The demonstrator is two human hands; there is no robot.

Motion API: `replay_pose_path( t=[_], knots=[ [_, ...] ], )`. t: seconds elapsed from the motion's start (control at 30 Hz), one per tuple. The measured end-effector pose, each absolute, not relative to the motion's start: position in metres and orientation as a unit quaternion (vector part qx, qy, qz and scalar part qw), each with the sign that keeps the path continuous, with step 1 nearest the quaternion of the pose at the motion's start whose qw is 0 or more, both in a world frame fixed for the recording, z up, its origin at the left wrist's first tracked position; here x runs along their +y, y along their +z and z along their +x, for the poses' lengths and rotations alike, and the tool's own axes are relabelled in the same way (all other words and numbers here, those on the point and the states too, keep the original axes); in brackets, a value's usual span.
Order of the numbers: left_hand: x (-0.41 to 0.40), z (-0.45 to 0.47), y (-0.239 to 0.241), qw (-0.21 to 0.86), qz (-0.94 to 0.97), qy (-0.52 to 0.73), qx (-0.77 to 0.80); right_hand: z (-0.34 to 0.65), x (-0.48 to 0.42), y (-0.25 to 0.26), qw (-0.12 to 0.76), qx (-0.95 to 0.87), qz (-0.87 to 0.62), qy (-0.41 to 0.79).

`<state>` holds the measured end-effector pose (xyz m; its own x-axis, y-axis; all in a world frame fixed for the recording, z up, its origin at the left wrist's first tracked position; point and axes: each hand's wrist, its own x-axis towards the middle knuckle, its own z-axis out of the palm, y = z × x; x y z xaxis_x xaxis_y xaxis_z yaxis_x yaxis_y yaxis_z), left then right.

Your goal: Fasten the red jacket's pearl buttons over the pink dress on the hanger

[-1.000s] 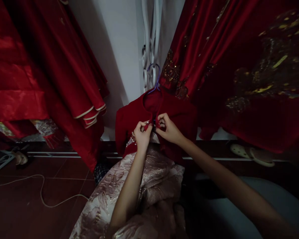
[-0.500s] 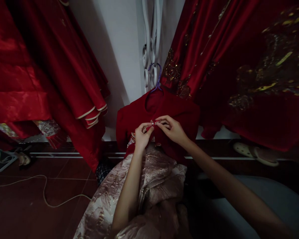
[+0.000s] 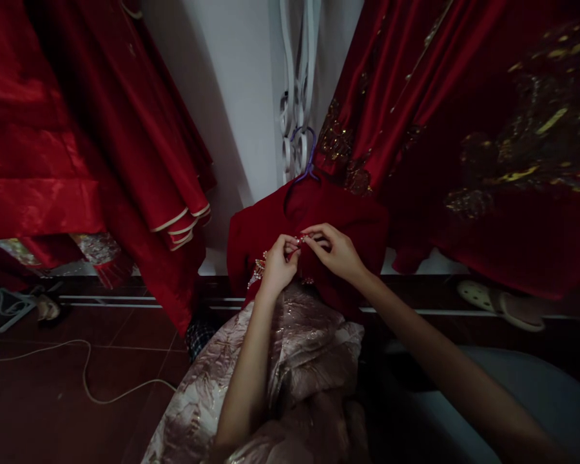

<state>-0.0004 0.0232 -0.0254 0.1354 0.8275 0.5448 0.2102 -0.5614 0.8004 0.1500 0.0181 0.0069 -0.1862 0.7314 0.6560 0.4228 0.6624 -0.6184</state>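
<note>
A dark red jacket (image 3: pixel 261 222) hangs on a purple hanger (image 3: pixel 312 154) in front of me. At its front opening, my left hand (image 3: pixel 279 263) and my right hand (image 3: pixel 336 254) meet, fingertips close together. Both pinch a small shiny beaded fastener (image 3: pixel 300 240), mostly covered by the fingers. A sparkling beaded ornament (image 3: pixel 258 269) shows on the jacket beside my left wrist. Below the jacket, a pale pink brocade skirt (image 3: pixel 309 322) with a metallic sheen spreads under my forearms.
Red garments (image 3: pixel 169 142) hang at the left, and a red gown with gold sequins (image 3: pixel 512 161) at the right. A white metal rack (image 3: pixel 294 84) stands behind. A cable (image 3: pixel 89 380) lies on the tiled floor; a pale clog (image 3: pixel 478 293) is at the right.
The left hand's fingers have shifted slightly and bent more at the fastener. My right hand keeps its pinch. The whole view has moved a little.
</note>
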Motion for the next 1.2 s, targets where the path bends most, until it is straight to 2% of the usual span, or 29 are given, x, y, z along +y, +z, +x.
replay_pose_path(
  t=[0.17,0.4,0.6,0.73,0.87,1.0,1.1,1.2],
  knots=[
    [0.016,-0.002,-0.013,0.193,0.755,0.505,0.369,0.15,0.012,0.013,0.508,-0.76,-0.383,0.133],
    [0.012,0.002,-0.009,0.169,0.76,0.501,0.378,0.158,0.009,0.016,0.493,-0.757,-0.394,0.167],
    [0.009,-0.004,0.005,0.082,0.808,0.424,0.4,0.162,0.017,0.013,0.494,-0.75,-0.381,0.221],
    [0.008,0.0,0.013,0.049,0.832,0.38,0.401,0.162,0.025,0.013,0.484,-0.758,-0.381,0.214],
    [0.01,0.01,0.0,0.122,0.781,0.462,0.403,0.159,0.027,0.01,0.492,-0.745,-0.399,0.209],
    [0.013,0.014,-0.022,0.313,0.669,0.572,0.356,0.152,0.017,-0.011,0.495,-0.731,-0.411,0.229],
    [0.016,0.014,-0.035,0.433,0.62,0.571,0.32,0.152,0.009,-0.032,0.495,-0.731,-0.424,0.203],
    [0.02,0.014,-0.043,0.488,0.58,0.563,0.329,0.159,0.005,-0.038,0.472,-0.719,-0.436,0.263]
  ],
)
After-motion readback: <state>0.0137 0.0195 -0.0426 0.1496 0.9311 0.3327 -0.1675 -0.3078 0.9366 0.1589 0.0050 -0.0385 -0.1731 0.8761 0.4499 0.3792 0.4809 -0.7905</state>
